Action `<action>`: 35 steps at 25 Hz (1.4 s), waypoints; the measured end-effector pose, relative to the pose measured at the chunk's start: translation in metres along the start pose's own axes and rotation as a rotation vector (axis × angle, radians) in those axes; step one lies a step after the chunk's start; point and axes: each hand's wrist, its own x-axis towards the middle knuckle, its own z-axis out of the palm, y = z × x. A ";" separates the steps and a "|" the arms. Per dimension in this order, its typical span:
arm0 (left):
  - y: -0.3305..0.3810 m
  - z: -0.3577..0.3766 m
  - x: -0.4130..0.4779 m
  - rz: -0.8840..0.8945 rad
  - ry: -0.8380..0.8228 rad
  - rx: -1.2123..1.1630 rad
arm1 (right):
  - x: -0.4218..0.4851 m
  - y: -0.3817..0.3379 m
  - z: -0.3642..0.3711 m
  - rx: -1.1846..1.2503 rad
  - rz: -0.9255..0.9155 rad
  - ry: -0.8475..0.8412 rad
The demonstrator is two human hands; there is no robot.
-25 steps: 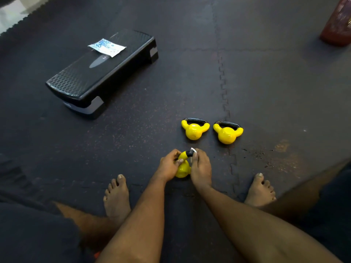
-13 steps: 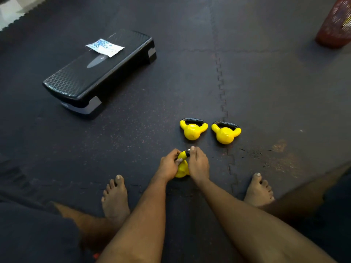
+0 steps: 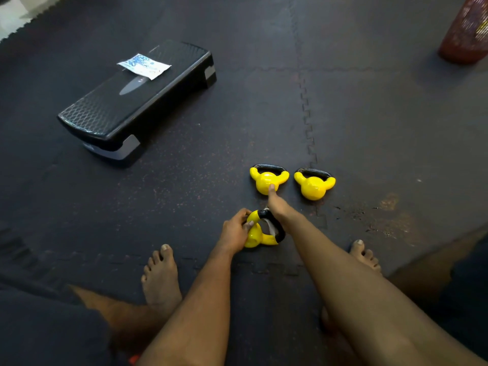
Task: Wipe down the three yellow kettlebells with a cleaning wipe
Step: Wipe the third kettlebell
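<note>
A person sits on a dark interlocking floor mat [image 3: 383, 122], seen from their own head looking down, with both bare forearms reaching forward from the bottom of the frame. Three small yellow kettlebells with black handles lie on the mat at centre frame.

The nearest kettlebell [image 3: 253, 238] sits just below centre, tipped over so its black handle loop points toward the right. The left hand [image 3: 235, 231] grips it from the left, fingers curled round the yellow body. A pale strip, likely the cleaning wipe [image 3: 269, 225], shows inside the handle loop, running up under the right hand [image 3: 277, 206].

The right hand lies just above and to the right of that handle, with one digit stretched straight forward so that its tip overlaps the lower edge of the left rear kettlebell [image 3: 264, 177]. Whether the rest of this hand pinches the wipe cannot be told, since its underside is hidden.

The right rear kettlebell [image 3: 314, 189] stands just beside the left rear one, apart from both hands.

A black aerobic step platform [image 3: 126, 107] sits in the upper left of the frame, with a flat white and blue packet [image 3: 144, 66] lying on top. A red object [image 3: 466, 35] is cut off at the upper right corner. The person's bare left foot [image 3: 161, 277] and right foot [image 3: 366, 256] rest on the mat either side of the arms.
</note>
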 end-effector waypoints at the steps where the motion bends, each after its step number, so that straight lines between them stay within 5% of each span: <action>1: 0.000 0.001 0.001 0.002 0.002 0.003 | 0.005 0.003 -0.001 0.019 -0.009 -0.023; 6: -0.001 0.000 -0.002 0.010 -0.011 0.002 | 0.016 0.051 -0.008 0.072 0.051 0.053; 25: -0.001 0.000 -0.002 0.008 -0.023 0.007 | 0.014 0.045 -0.002 0.028 0.052 0.085; 29: 0.002 0.002 -0.001 0.001 0.008 0.011 | -0.035 0.013 0.006 -0.169 -0.179 0.208; 32: 0.005 0.001 0.000 0.005 0.009 0.003 | -0.056 0.061 0.022 -0.042 -0.503 0.433; 35: 0.006 0.000 0.003 0.006 0.007 0.045 | -0.051 0.093 0.024 -0.022 -0.564 0.548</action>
